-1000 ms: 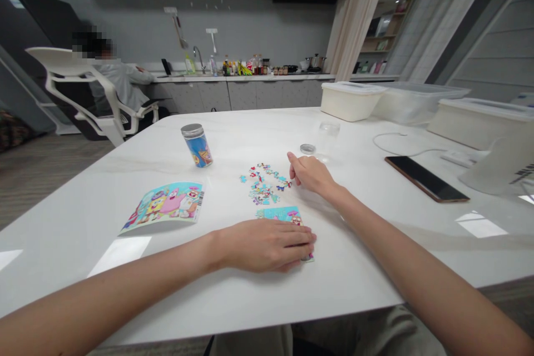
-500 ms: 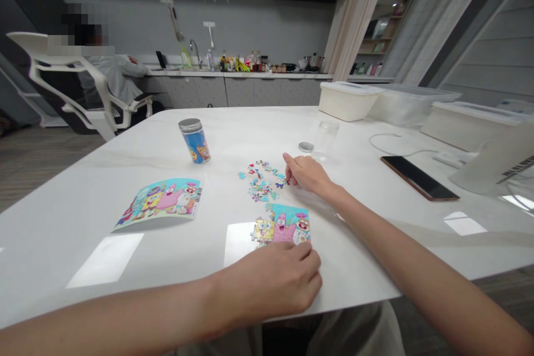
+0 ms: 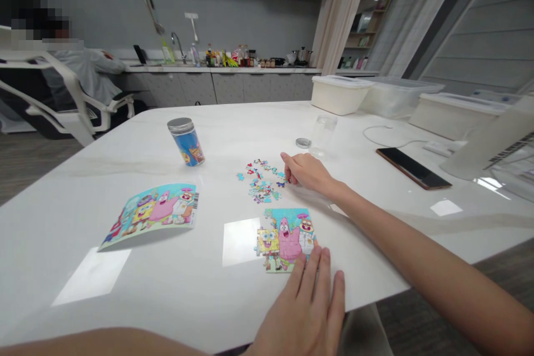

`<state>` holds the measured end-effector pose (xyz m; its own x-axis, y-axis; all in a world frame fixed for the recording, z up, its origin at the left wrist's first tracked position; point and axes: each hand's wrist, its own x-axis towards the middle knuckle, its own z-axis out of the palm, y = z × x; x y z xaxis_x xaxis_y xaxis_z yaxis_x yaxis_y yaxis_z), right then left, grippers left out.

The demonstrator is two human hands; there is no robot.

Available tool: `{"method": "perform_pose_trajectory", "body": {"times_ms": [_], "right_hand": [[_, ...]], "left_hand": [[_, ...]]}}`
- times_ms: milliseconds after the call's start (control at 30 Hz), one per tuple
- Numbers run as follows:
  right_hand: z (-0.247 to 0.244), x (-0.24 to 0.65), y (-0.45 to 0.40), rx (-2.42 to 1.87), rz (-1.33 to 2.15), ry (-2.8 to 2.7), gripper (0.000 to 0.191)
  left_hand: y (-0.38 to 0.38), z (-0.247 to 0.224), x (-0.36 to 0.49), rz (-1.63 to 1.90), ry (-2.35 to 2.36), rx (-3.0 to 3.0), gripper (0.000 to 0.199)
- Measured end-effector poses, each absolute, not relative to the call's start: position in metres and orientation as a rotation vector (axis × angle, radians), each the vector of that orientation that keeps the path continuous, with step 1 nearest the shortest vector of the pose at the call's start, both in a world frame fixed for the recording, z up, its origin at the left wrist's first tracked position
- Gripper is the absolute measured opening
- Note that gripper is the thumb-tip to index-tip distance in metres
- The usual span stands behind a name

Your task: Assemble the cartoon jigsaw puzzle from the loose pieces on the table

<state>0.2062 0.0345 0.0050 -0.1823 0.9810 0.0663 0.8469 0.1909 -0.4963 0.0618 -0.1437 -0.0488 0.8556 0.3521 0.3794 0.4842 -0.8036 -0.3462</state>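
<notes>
A partly assembled cartoon jigsaw puzzle [image 3: 286,242] lies flat on the white table [image 3: 70,200], its right side ragged. My left hand [image 3: 304,306] rests open at its lower right corner, fingertips at the puzzle's edge. Several loose puzzle pieces [image 3: 259,181] form a scattered heap farther forward. My right hand [image 3: 307,172] sits at the heap's right side, its fingers curled down among the pieces. Any piece in those fingers is hidden. A printed picture sheet [image 3: 149,216] with the same cartoon characters lies to the left of the puzzle, its edges curling up.
A blue printed jar [image 3: 186,142] stands at the far left. A glass jar [image 3: 323,134] and a metal lid [image 3: 303,143] stand beyond my right hand. A dark phone [image 3: 413,168] and a white cable [image 3: 375,133] lie right. Several plastic storage boxes [image 3: 340,94] line the far edge. A seated person [image 3: 79,75] is far left.
My left hand has slid back toward me off the puzzle and opened, uncovering the whole assembled part. My right hand stays at the loose pieces. The view has turned slightly left.
</notes>
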Motion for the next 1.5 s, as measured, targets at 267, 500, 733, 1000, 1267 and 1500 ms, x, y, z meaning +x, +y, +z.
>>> {"method": "perform_pose_trajectory", "body": {"times_ms": [267, 500, 733, 1000, 1267, 1500], "right_hand": [[0.009, 0.201, 0.029, -1.723, 0.498, -2.139, 0.061], [0.008, 0.198, 0.025, -1.701, 0.487, -2.178, 0.059], [0.008, 0.195, 0.023, -1.696, 0.419, -2.193, 0.049], [0.0, 0.197, 0.027, -1.604, 0.237, -2.274, 0.039], [-0.003, 0.197, 0.028, -1.56, 0.229, -2.329, 0.035], [-0.007, 0.198, 0.028, -1.488, 0.292, -2.297, 0.018]], "left_hand": [[-0.146, -0.043, 0.06, -0.54, -0.508, -2.467, 0.035], [-0.144, -0.036, 0.059, -0.418, -0.54, -2.538, 0.038], [-0.141, -0.033, 0.057, -0.34, -0.61, -2.55, 0.045], [-0.144, -0.034, 0.057, -0.279, -0.775, -2.443, 0.049], [-0.145, -0.033, 0.057, -0.255, -0.752, -2.447, 0.045], [-0.132, -0.026, 0.053, -0.309, -0.791, -2.741, 0.088]]}}
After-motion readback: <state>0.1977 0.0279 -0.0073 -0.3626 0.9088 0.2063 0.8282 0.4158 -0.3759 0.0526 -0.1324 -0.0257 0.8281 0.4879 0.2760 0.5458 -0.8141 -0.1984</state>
